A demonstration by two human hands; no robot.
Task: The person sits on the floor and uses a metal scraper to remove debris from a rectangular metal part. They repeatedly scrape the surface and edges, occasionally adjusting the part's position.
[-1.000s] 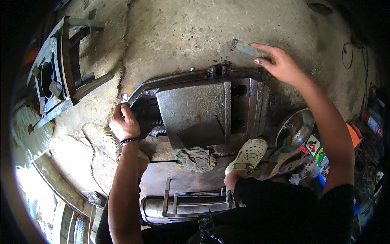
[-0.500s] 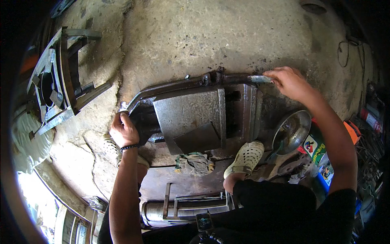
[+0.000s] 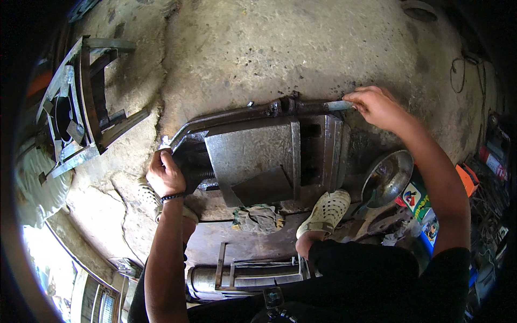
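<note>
Across the far side of a heavy metal vise (image 3: 249,153) runs a long dark metal bar (image 3: 231,116), bent down at its left end and thicker near a knobbly joint. My left hand (image 3: 165,175) is closed round the bar's bent left end, and a bright tip shows just above the fingers. At the bar's right end my right hand (image 3: 374,105) pinches a pale, silvery flat strip (image 3: 338,105). Whether this strip is separate from the bar I cannot tell. A loose dark metal plate (image 3: 264,186) lies on the vise's near part.
A welded metal frame (image 3: 86,107) stands at the far left. Right of the vise sits a metal bowl (image 3: 401,167), with an orange object (image 3: 467,180) beyond it. Grey work gloves (image 3: 258,219) lie between my feet, near a clog (image 3: 327,210). Scrap crowds the right edge.
My right hand has shifted slightly left along the bar, with the pale strip in its fingers. My left hand has hardly moved and keeps its grip on the bent end.
</note>
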